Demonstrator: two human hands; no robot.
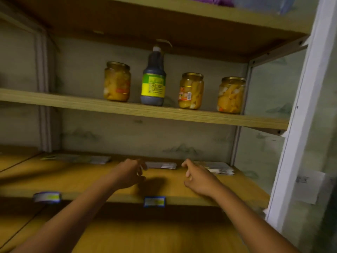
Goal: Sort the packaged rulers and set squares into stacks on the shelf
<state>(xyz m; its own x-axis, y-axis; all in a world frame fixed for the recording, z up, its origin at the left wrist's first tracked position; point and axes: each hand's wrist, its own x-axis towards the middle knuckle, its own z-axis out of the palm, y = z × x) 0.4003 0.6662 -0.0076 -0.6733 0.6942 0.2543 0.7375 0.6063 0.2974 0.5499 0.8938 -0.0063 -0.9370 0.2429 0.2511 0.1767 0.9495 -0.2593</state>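
Head cam, only one view. Both arms reach over the front lip of the wooden shelf (73, 181), which has plenty of bare board between that lip and the packs lying flat along the back wall. There are three lots of packaged rulers back there: a long flat left pack (78, 158), a small middle stack (161, 165), and a messier right stack (218, 168) close to the glass side panel (259, 161). The left hand (127, 175) hovers just beside the middle stack, fingers loosely curled, nothing in it. The right hand (197, 178) sits in front of the right stack, also relaxed and holding nothing; can't tell if it touches the packs. Packs look thin and glossy, pretty blurry. The shelf above holds three glass jars (191, 91) of yellow fruit and a dark bottle (153, 79)
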